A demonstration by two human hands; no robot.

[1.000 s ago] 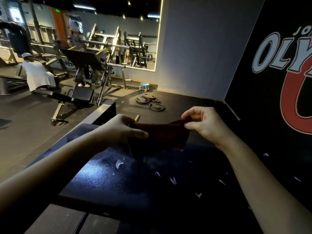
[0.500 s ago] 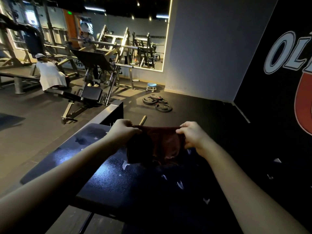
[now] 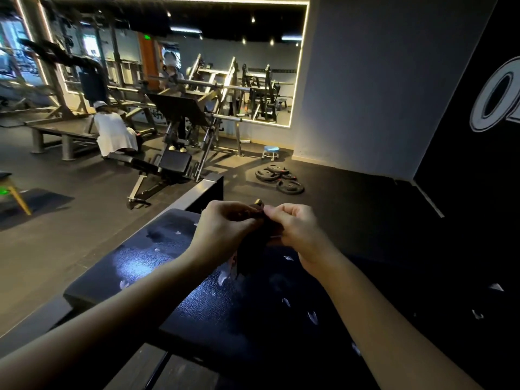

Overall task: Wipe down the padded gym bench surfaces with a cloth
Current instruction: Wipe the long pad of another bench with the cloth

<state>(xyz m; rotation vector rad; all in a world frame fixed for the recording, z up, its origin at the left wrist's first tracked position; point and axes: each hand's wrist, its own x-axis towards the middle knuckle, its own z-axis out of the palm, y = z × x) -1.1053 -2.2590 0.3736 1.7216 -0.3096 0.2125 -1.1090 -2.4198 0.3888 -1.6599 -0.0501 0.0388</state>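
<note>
- Right now both arms reach forward over the padded counter (image 3: 197, 311), and the two hands meet above its far end.
- Left grip (image 3: 225, 230): the fingers are curled, and the thumb and fingertips pinch the top edge of the dark cloth (image 3: 253, 257).
- Right grip (image 3: 298, 232): it is curled too and pinches the same top edge just beside the left one, so the two almost touch.
- From that pinched edge the cloth hangs bunched between the wrists, held above the pad. In the dim light I cannot tell whether its lower edge touches the surface.
- The counter's covering is dark and glossy with a pebbled grain. A patch of glare (image 3: 135, 263) sits on its left side, and small white flecks (image 3: 312, 316) are scattered over it.
- A metal frame beam (image 3: 194, 192) runs away from the counter's far left corner.
- On the dark floor beyond lie black weight plates (image 3: 278, 180), partly stacked, with a small blue-topped stool (image 3: 271, 150) behind them near the grey wall.
- Further left stands a leg-press machine (image 3: 180, 114), and beside it a person in white (image 3: 115, 133) sits with their back turned.
- A light-edged mirror (image 3: 239, 66) fills the far wall.
- At the right, a black wall (image 3: 455, 192) carries large white lettering.
</note>
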